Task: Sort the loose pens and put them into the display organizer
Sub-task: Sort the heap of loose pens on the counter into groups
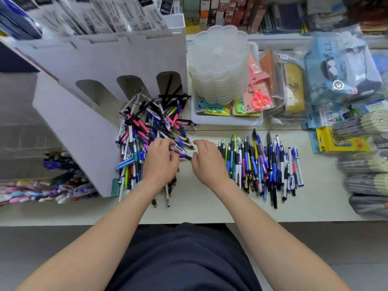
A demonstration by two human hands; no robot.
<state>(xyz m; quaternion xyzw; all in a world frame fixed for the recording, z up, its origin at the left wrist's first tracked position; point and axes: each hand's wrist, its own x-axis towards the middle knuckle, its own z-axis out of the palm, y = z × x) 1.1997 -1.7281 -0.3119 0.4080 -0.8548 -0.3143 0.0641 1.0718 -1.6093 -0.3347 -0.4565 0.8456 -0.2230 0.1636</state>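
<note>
L hand [161,162] fingers grip a few held pens [178,148], long axis across, tips twd R hand [206,158]. R fingers are bent just beside those tips; can't tell if gripping. Loose pile [147,127] is a jumble of mixed colours under and beyond L hand. Sorted row [262,164] lies right of R hand on the bench [199,206], display organizer [73,122] far left.

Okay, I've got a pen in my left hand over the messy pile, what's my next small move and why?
Probably pass the pen from your left hand to your right hand. The right hand is right beside the pen's end, and the sorted row it likely belongs in lies just past that hand.
</note>
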